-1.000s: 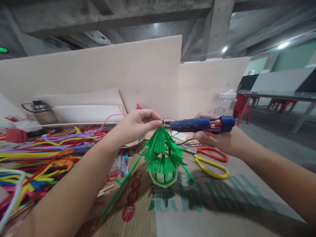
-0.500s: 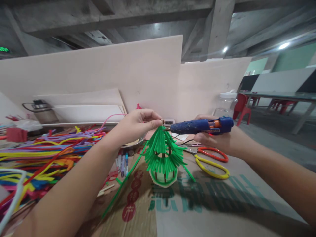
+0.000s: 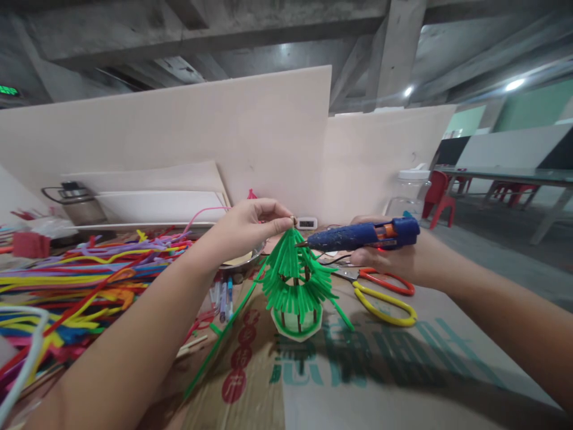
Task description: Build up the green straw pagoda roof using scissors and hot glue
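- Head view: left hand (image 3: 264, 226), thumb and fingers together, clamped on the small brown tip (image 3: 293, 221) atop the green model (image 3: 298, 283).
- Green model: upright on the cardboard (image 3: 385, 358), mid-table, two fringed tiers over a pale base.
- Right hand (image 3: 387, 257): wrapped round the blue glue gun (image 3: 344, 237), nozzle pointing at upper fringe; can't tell if touching.
- Scissors (image 3: 385, 301), red and yellow handles: right of model, on cardboard.
- Long green strip (image 3: 228, 327): left of model.
- Pens (image 3: 226, 298), colored pipe cleaners (image 3: 102, 280): further left.
- Clear jar (image 3: 407, 191), white lid: behind right hand.
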{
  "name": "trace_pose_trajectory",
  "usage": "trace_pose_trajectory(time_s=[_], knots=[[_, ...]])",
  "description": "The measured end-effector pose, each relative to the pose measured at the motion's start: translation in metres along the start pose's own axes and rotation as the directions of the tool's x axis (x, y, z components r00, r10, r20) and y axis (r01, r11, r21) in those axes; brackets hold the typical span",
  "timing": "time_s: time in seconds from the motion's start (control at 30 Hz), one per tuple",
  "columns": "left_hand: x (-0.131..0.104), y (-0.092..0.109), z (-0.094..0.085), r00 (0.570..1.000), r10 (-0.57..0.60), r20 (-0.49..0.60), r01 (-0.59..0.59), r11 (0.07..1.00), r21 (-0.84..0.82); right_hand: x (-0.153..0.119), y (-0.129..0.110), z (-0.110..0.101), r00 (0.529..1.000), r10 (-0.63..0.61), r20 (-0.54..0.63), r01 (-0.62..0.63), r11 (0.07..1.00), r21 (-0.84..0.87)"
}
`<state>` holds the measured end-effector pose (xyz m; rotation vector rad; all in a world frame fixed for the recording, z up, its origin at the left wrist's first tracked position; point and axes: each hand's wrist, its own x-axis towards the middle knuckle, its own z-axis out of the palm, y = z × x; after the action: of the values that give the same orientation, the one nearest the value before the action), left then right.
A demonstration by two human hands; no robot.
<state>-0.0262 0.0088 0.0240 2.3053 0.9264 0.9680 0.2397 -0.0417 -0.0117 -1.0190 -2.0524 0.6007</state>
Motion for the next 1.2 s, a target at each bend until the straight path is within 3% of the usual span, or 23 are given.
trace_pose_trajectory(time_s=[0.27,0.57,0.8,1.2], knots=[[0.0,0.0,0.0,1.0,-0.007,0.001,0.007,1.0,0.012,0.001,-0.006,-0.001,0.998,0.016,0.062,-0.017,1.0,0.013],[0.0,-0.001,-0.001,1.0,-0.011,0.004,0.011,1.0,0.014,-0.003,0.001,0.001,0.997,0.079,-0.019,-0.08,0.995,-0.056],[0.001,0.0,0.0,0.999,-0.032,-0.006,0.032,0.999,-0.005,-0.006,0.0,-0.007,0.991,0.024,0.132,-0.017,0.998,-0.055],[0.001,0.0,0.001,1.0,-0.03,-0.006,0.029,1.0,-0.006,-0.006,-0.009,-0.009,0.983,-0.004,0.186,0.013,0.999,-0.043]])
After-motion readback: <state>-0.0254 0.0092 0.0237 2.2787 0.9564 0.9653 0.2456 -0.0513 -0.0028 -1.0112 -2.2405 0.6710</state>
